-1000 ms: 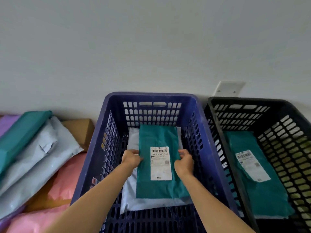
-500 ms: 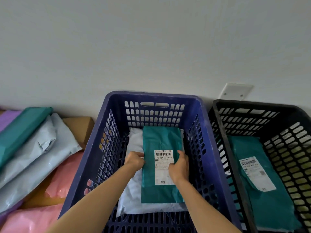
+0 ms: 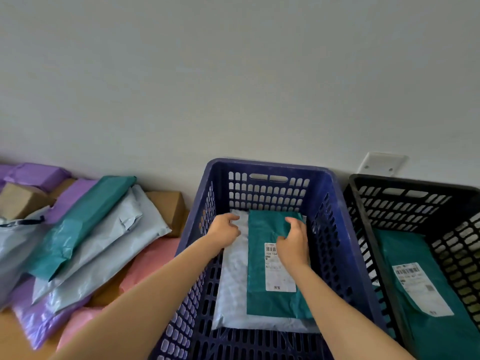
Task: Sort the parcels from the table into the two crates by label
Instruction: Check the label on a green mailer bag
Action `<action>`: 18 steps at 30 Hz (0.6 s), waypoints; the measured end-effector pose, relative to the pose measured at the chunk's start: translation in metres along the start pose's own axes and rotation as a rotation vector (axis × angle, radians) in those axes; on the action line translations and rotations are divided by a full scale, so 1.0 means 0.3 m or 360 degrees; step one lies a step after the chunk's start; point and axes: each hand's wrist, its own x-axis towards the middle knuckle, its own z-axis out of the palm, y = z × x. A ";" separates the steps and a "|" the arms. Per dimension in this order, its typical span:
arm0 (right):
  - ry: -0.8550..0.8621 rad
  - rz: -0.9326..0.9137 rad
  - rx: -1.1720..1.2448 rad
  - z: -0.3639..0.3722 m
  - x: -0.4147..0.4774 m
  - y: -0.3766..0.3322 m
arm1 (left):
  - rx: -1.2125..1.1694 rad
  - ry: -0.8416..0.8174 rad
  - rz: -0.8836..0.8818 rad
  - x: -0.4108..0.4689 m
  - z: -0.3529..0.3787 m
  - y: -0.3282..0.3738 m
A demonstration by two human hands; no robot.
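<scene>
Teal parcel (image 3: 270, 302) lies flat in the blue crate (image 3: 267, 166), label (image 3: 279, 279) up, on top of a white parcel (image 3: 231, 287).

My hands are apart over its far half. The left hand (image 3: 224, 231) hangs loosely curled above the white parcel and holds nothing. The right hand (image 3: 292, 242) sits over the teal parcel's far end with curled fingers, and I cannot tell whether it pinches the film or only touches it. I judge these bags light, soft and slick, so they may sag and slide. I would take one by both long edges, not by a corner. The crate wall stands close on the parcel's right, with more room on its left, so straight up looks the clearest way out. To the left, the pile (image 3: 104, 245) on the table (image 3: 10, 331) overlaps, so pulling one bag may drag its neighbours. To the right, the black crate (image 3: 415, 181) holds a second teal parcel (image 3: 441, 333).
</scene>
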 end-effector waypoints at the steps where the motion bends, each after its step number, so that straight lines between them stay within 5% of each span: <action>1: 0.0027 -0.0039 -0.0004 -0.002 -0.008 -0.044 | -0.0019 0.0038 0.0087 -0.023 -0.040 0.020; 8: 0.0197 -0.0290 0.0078 0.093 -0.125 -0.364 | -0.0192 0.0033 0.0483 -0.196 -0.338 0.081; 18: 0.0167 -0.0521 0.0194 0.418 -0.395 -0.700 | -0.0175 0.0260 0.0520 -0.341 -0.851 -0.237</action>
